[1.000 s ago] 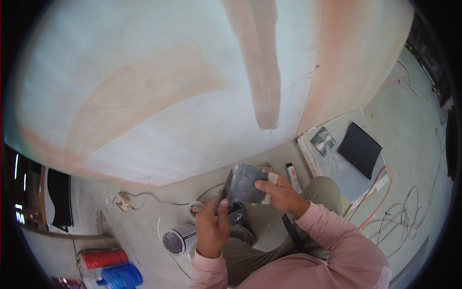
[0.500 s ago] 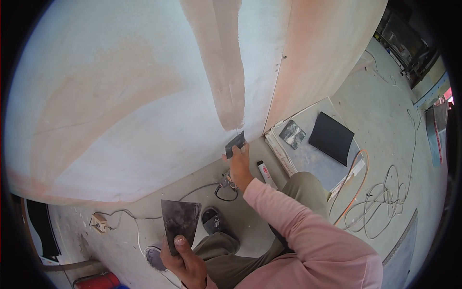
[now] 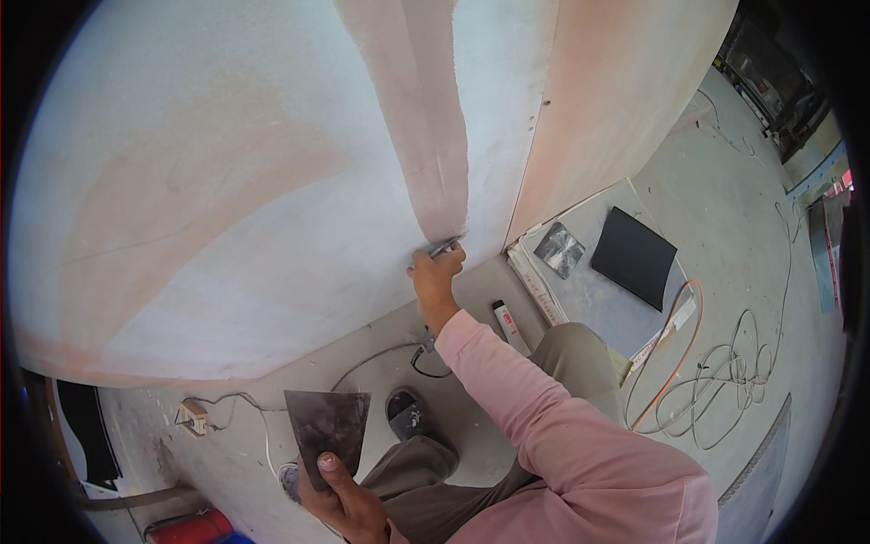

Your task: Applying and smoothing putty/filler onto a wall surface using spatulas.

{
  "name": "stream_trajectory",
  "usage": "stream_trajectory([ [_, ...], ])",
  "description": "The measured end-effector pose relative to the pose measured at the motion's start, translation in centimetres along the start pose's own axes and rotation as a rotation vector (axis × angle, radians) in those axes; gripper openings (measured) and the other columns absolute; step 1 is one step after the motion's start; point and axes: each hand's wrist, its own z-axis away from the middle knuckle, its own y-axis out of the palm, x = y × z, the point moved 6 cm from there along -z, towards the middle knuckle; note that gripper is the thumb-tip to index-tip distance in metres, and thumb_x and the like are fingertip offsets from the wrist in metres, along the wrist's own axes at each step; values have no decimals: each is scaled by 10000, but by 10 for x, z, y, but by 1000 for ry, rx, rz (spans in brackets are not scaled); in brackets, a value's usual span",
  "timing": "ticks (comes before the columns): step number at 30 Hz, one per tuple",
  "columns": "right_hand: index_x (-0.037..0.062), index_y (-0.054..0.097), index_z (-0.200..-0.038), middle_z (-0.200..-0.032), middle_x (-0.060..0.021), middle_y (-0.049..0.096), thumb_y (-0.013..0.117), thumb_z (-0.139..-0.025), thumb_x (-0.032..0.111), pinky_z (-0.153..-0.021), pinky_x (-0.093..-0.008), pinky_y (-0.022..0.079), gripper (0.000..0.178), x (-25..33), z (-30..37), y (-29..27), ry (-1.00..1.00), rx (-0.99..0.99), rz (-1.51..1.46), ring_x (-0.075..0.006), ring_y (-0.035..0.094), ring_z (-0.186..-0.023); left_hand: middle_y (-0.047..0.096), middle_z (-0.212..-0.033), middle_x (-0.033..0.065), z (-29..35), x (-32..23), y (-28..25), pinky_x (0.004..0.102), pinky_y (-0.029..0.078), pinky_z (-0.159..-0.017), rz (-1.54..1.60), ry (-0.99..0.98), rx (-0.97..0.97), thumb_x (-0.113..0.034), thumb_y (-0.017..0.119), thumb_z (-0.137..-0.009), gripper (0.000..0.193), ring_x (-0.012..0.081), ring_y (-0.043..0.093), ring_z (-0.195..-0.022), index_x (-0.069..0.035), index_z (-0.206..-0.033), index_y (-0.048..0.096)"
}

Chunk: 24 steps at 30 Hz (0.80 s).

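Note:
A brownish-pink strip of filler (image 3: 435, 154) runs down the pale blue-white panel (image 3: 308, 263). At the strip's lower end my right hand (image 3: 437, 279) grips a thin dark filler spreader (image 3: 444, 245), seen nearly edge-on, with its edge at the panel. My left hand (image 3: 340, 499) is closed round the narrow end of a wide dark putty knife (image 3: 328, 426), thumb on top. That blade is held up over the floor, apart from the panel, and looks smeared.
Right of the panel lies a flat white box (image 3: 625, 322) bearing a black sheet (image 3: 634, 258) and a smeared plate (image 3: 559, 250). A white tube-like item with a black end (image 3: 509, 325) is beside it. Cables (image 3: 739, 372) coil on the floor; a socket block (image 3: 193, 417) sits left.
My right hand has moved slightly left and up, turning its spreader from face-on to nearly edge-on against the strip's lower end. My left hand with the putty knife has shifted slightly left and down.

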Motion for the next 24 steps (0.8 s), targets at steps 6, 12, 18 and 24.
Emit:
stream_trajectory([
  [6, 155, 225, -1453, -1331, -108, 373, 492, -861, -11, -896, -466, 555, 669, -1, 66, -1, 55, 225, -214, -228, 485, -1108, 656, -882, 113, -6, 4, -8, 290, 472, -706, -1, -15, -37, -378, 493, -1058, 500, 158, 586, -778, 106, -1017, 615],
  [12, 183, 322, -1390, -1208, -93, 445, 474, -839, -25, -863, -503, 561, 608, -4, 26, -39, 305, 170, -460, -232, 502, -1014, 653, -887, 109, -3, -2, 6, 287, 472, -709, 44, -2, -6, -365, 489, -1061, 494, 154, 584, -785, 110, -1010, 614],
  [18, 81, 451, -1078, -1059, -116, 536, 462, -824, -40, -768, -528, 590, 281, 14, 28, -27, 374, 151, -563, -270, 587, -911, 651, -884, 111, -1, -2, 0, 290, 469, -706, 0, -6, -28, -379, 493, -1058, 513, 154, 575, -783, 116, -1000, 617],
  [24, 122, 450, -1185, -1068, -87, 519, 464, -816, -56, -798, -507, 578, 410, 34, 37, -22, 332, 258, -650, -240, 562, -925, 650, -871, 103, 3, 2, -2, 290, 469, -695, -28, -38, -6, -379, 491, -1058, 513, 151, 573, -774, 115, -1001, 618],
])
